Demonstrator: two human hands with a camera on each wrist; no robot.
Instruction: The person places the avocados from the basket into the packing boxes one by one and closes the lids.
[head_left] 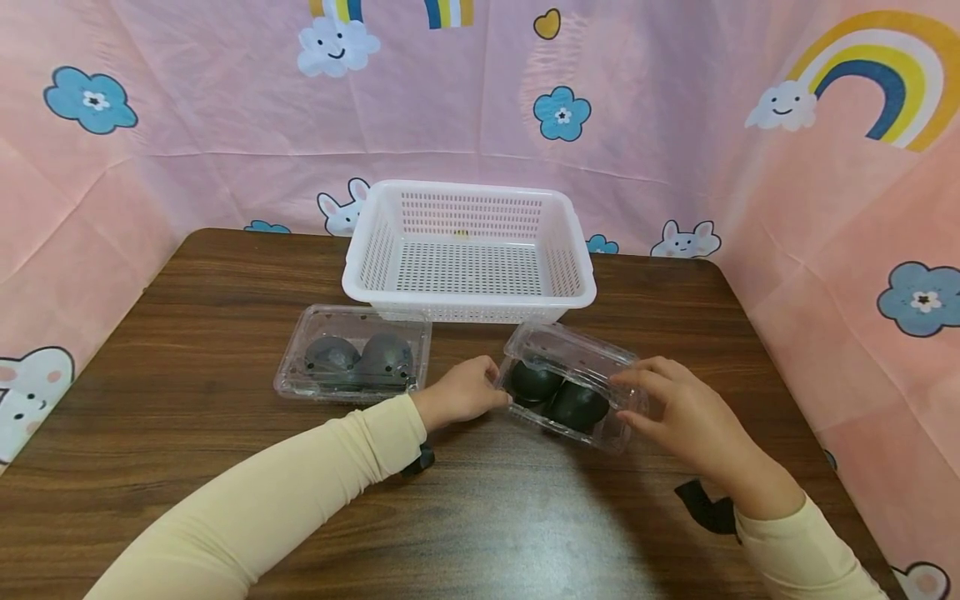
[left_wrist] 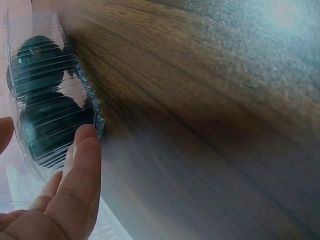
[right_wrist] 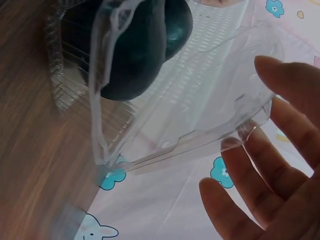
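Observation:
A clear plastic clamshell box point(head_left: 570, 392) with two shiny, dark green rounded objects point(right_wrist: 131, 55) inside lies between the hands, its lid point(right_wrist: 210, 105) partly raised. My right hand point(head_left: 686, 417) pinches the edge of that lid, thumb on one face and fingers on the other. At the box's left end is my left hand point(head_left: 465, 392), its fingers fairly straight and touching the corner. Its thumb tip point(left_wrist: 5, 134) appears just beside the box in the left wrist view. Left of this hand sits a second clamshell box point(head_left: 292, 367), closed, with two dark rounded objects in it.
Behind both boxes stands a white perforated plastic basket point(head_left: 472, 307) at the back of the brown wooden table point(head_left: 187, 400). A pink patterned cloth point(head_left: 247, 92) hangs around the back and both sides.

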